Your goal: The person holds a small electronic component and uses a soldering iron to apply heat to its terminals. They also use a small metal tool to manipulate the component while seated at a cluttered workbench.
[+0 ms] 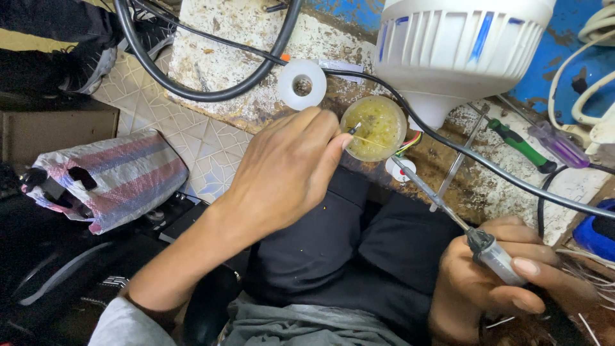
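Right hand (506, 275): closed around the grey handle of a soldering iron (448, 205), whose thin metal shaft is angled up toward the bench edge.
Left hand (288, 166): fingers pinched shut on a thin wire (354, 129), its tip dipped into the flux tin.
Risk, burn: the hot tip could be brought against the left fingers (333, 138) or the lap, both being close by.
Risk, cable: the black cable (500, 173) lies just beside the shaft and could be scorched.
Flux tin (378, 128): small, round, filled with yellowish, grainy paste, set at the bench edge.
Bench (224, 57): rough, stained, chipped white surface.
Lamp (461, 45): large, white, ribbed plastic, set behind the tin.
Screwdrivers (522, 146): green and purple handles, lying to the right.
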